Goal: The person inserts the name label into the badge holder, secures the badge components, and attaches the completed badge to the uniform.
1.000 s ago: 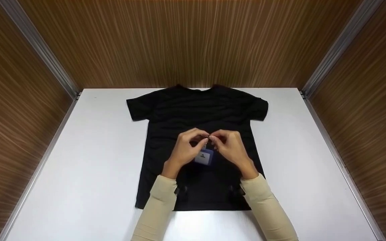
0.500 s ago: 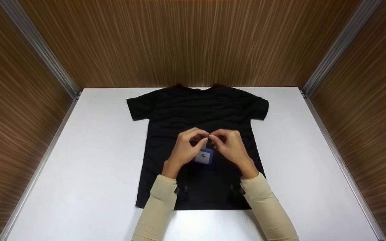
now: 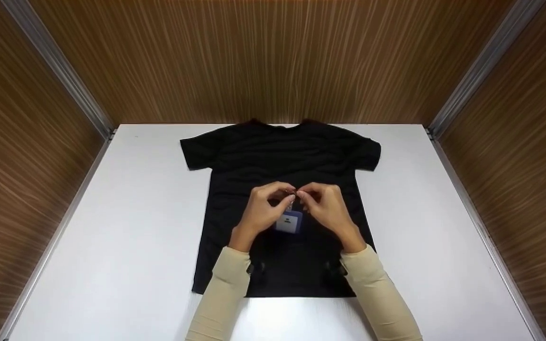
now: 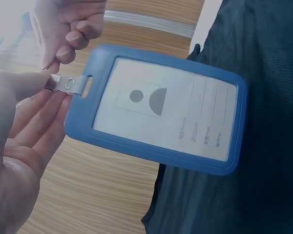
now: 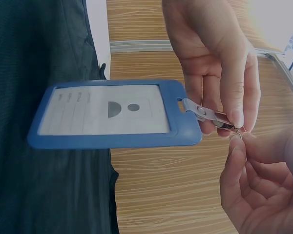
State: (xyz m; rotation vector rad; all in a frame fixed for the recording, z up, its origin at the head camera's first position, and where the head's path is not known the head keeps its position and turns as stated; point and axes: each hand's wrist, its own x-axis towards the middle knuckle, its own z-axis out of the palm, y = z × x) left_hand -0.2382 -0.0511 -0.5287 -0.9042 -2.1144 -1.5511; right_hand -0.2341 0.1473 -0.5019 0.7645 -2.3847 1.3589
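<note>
My left hand [image 3: 264,208] pinches the metal badge clip [image 5: 223,120] between thumb and fingers. From its clear snap strap [image 4: 71,85] hangs a blue-framed ID badge holder [image 4: 161,162] with a white card inside. Close against the left fingertips, my right hand [image 3: 326,208] pinches a thin gold-coloured metal piece [image 5: 237,133] with thumb and forefinger; its kind is too small to make out. Both hands and the badge are over the lower half of a black T-shirt [image 3: 282,158], which lies spread flat with its neck at the far side.
The shirt lies on a white table [image 3: 145,227]. Wood-grain panels [image 3: 273,61] stand along the back and both sides, joined by metal corner strips [image 3: 55,61]. Beige sleeves [image 3: 228,274] cover both forearms, with a dark camera on each wrist.
Both hands keep nearly the same place and grip, with only slight finger movement at the metal piece. The badge holder swings a little beneath them.
</note>
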